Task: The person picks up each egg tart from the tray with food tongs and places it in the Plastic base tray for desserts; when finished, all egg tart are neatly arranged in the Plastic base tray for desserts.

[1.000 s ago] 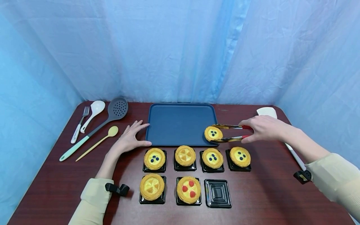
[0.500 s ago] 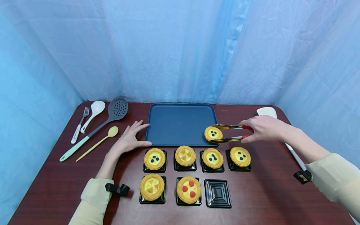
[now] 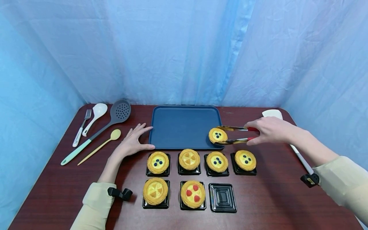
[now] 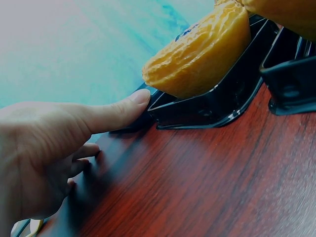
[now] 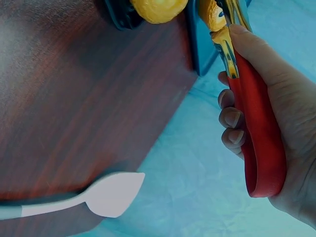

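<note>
My right hand [image 3: 267, 130] grips red-handled tongs [image 5: 261, 123], thumb on one arm and fingers curled round the other. Between the tong tips sits a blueberry tart [image 3: 214, 139], over the front right corner of a dark blue tray [image 3: 184, 126]. At the tray's left edge, my left hand [image 3: 133, 142] has its fingers spread, thumb and forefinger tips touching the rim. In the left wrist view, the straight thumb [image 4: 118, 112] reaches the tray edge beside a tart in a black holder [image 4: 207, 111].
Front rows of tarts stand in black holders, including a blueberry tart [image 3: 246, 160] and a strawberry tart [image 3: 193, 199]. One black holder [image 3: 222, 198] is bare. At left lie a fork [image 3: 78, 135], white spoon [image 3: 99, 110], skimmer [image 3: 120, 111] and yellow spoon [image 3: 115, 134]; at right, a white spatula [image 5: 113, 195].
The tongs and the tart between them have shifted very slightly toward the back of the table. The left hand and the tray have stayed in place.
</note>
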Tool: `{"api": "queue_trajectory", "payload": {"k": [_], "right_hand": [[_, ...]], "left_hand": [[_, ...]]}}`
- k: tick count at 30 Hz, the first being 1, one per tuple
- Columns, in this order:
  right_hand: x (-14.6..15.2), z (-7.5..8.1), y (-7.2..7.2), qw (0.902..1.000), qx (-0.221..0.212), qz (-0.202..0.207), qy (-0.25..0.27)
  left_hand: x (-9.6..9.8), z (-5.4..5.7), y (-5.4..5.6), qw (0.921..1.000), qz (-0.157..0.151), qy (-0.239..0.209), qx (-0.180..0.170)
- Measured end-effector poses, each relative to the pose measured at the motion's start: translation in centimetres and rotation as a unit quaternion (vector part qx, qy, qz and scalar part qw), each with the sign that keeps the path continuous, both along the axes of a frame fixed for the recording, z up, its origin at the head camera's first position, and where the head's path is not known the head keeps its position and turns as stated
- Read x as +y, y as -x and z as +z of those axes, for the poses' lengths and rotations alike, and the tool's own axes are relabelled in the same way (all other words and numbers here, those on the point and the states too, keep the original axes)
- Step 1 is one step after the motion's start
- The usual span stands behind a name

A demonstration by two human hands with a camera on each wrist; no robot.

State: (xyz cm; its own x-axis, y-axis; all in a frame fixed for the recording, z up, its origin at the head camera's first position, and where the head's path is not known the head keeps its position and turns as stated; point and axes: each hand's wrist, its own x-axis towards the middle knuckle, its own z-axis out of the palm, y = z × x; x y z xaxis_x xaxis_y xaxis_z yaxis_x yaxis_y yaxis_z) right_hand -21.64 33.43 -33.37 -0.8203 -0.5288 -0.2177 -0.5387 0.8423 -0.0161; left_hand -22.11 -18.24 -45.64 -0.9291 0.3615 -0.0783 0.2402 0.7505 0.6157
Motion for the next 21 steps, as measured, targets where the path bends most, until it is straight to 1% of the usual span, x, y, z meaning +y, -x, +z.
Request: {"api": "queue_trajectory", "payload": {"k": [3, 6, 10, 14, 17, 21], "right_hand": [[0.1, 1.0, -0.4, 0.9999, 0.013, 0.003, 0.005], [0.4, 2.1, -1.1, 0.9992, 0.035, 0.010, 0.016], [0.8, 3.3, -2.8, 0.9987, 0.048, 0.008, 0.019], [0.9, 4.3, -4.9, 0.9990, 0.035, 0.007, 0.026], [0.6, 4.4, -6.2, 0.9978, 0.037, 0.030, 0.045], [0.2, 4.0, -7.6, 0.9930, 0.042, 0.086, 0.068]], "left_hand": [[0.0, 0.0, -0.1, 1.0000, 0.000, 0.000, 0.000], [0.0, 0.1, -0.1, 1.0000, 0.002, -0.001, 0.000], [0.0, 0.3, -0.1, 1.0000, 0.002, 0.001, -0.003], [-0.4, 0.3, 0.1, 1.0000, 0.001, 0.007, -0.006], [-0.8, 0.4, 0.3, 0.9999, 0.003, 0.011, -0.005], [-1.1, 0.5, 0.6, 1.0000, 0.003, 0.008, -0.002]]}}
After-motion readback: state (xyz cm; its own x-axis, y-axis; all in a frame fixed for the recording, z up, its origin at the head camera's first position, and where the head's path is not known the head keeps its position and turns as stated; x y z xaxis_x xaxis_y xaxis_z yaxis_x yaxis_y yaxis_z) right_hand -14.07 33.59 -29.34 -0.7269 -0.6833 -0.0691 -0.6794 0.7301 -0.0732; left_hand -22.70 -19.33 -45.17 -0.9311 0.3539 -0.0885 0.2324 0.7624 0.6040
